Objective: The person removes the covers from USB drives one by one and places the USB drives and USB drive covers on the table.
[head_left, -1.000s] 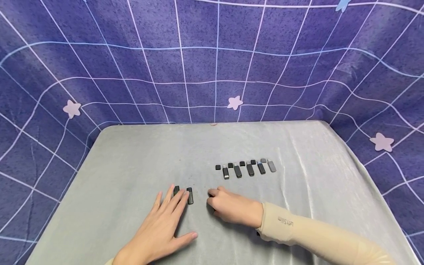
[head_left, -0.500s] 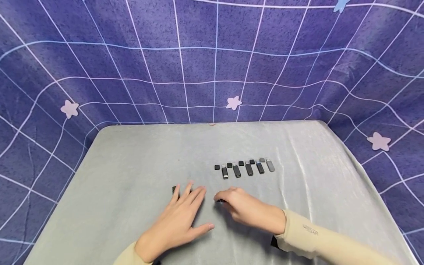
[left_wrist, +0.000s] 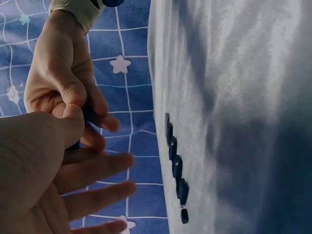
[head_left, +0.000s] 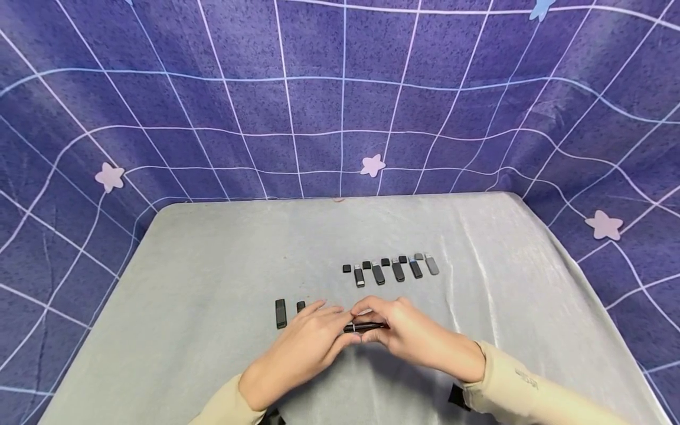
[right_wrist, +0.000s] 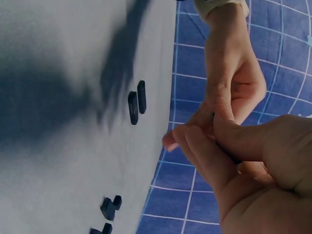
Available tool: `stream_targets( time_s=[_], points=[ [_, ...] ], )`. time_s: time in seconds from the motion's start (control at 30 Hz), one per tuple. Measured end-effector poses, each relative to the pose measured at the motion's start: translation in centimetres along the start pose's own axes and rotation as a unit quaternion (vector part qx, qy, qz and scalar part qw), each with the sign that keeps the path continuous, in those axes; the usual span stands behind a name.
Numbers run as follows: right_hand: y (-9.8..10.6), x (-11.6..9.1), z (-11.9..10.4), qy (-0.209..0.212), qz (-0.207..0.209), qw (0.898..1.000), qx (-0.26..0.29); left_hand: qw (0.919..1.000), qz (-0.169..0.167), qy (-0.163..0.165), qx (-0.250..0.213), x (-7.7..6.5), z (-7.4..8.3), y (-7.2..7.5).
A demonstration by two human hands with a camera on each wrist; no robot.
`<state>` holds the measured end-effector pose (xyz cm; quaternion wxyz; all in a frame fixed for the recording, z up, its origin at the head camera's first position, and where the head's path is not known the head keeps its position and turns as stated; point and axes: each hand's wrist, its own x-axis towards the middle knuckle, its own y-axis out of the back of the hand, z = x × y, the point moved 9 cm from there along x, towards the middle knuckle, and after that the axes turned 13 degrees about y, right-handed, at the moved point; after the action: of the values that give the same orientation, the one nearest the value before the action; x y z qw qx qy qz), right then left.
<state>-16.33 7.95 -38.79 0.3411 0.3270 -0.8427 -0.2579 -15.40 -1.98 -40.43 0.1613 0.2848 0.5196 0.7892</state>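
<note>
Above the grey table, both hands meet at a black USB stick [head_left: 365,326] with a thin silvery band, seen in the head view. My left hand [head_left: 304,342] pinches its left end between thumb and forefinger, the other fingers stretched out in the left wrist view. The right end is gripped by my right hand [head_left: 417,333], thumb below and fingers over it. Fingers cover most of the stick in both wrist views. Left of the hands lie two dark capped USB sticks, one whole [head_left: 280,313] and one partly hidden [head_left: 301,306] behind my left hand.
Beyond the hands, a slanting row of uncapped USB sticks [head_left: 378,273] lies on the table [head_left: 223,254], with small caps [head_left: 347,268] beside them. The rightmost stick [head_left: 431,264] is grey. A purple gridded cloth [head_left: 319,106] hangs around the table's back and sides.
My right hand has lifted a USB stick from the table and moved right. My left hand has left the two capped sticks, moved right and taken the lifted stick's other end.
</note>
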Motion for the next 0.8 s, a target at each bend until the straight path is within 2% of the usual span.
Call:
stream_targets(
  time_s=[0.1, 0.23, 0.4, 0.57, 0.7, 0.8],
  points=[
    [0.2, -0.1, 0.1, -0.020, -0.005, 1.000, 0.000, 0.9977, 0.053, -0.041, -0.001, 0.1, 0.9, 1.1],
    [0.5, -0.1, 0.1, -0.032, -0.016, 0.999, -0.020, 0.9945, 0.083, -0.064, 0.001, 0.2, 1.5, 2.0],
    [0.6, 0.1, -0.5, -0.010, -0.028, 0.997, -0.065, 0.9938, 0.100, -0.048, -0.003, 0.3, 1.5, 2.5],
    [0.4, 0.3, -1.1, 0.033, -0.029, 0.995, -0.093, 0.9945, 0.097, -0.032, -0.022, 0.4, 1.2, 2.6],
    [0.0, 0.3, -1.7, 0.074, -0.038, 0.993, -0.083, 0.9950, 0.088, -0.033, -0.035, 0.3, 1.3, 2.7],
    [-0.2, 0.3, -1.8, 0.077, -0.048, 0.994, -0.059, 0.9950, 0.087, -0.035, -0.035, 0.2, 1.2, 2.8]
  ],
)
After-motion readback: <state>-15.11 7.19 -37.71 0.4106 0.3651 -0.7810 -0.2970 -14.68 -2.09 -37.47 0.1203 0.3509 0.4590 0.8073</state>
